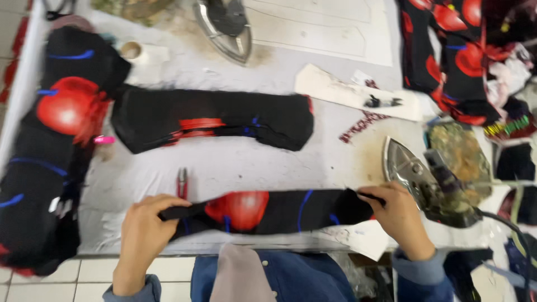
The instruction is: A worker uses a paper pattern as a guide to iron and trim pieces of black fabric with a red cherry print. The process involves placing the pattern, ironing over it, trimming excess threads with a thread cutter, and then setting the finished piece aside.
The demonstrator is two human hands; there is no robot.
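A long black fabric strip (pixel 268 211) with a red round print and blue lines lies along the near edge of the white padded table (pixel 235 162). My left hand (pixel 144 232) pinches its left end. My right hand (pixel 398 215) grips its right end, so the strip is stretched between both hands. A second, wider black strip (pixel 212 118) with red and blue marks lies flat further back, apart from both hands.
An iron (pixel 428 182) rests tilted just right of my right hand, its cord trailing right. Another iron (pixel 225 28) sits at the back. Stacks of black-and-red fabric lie at left (pixel 53 140) and at back right (pixel 453 61). Small red snips (pixel 182 182) and a tape roll (pixel 131 50) lie on the table.
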